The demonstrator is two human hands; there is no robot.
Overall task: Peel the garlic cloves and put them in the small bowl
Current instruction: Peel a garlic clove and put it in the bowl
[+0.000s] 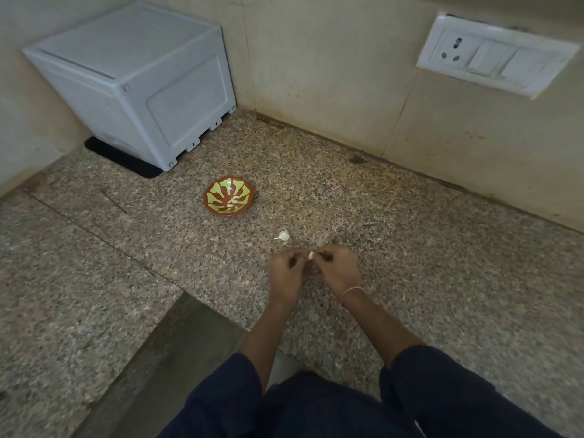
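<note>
Both pinching one garlic clove [311, 255] above the granite counter [410, 263] — left hand [286, 273], right hand [339, 270]; another clove [283, 236] near the painted small bowl [229, 199] — no legible writing

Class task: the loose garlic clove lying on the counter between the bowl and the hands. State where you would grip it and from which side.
Pinch the garlic clove across its plump rounded body, coming from above, probably with the left hand, which is nearer. Its thin tip points left and looks too slender to hold, and it lies flat on the counter.
</note>
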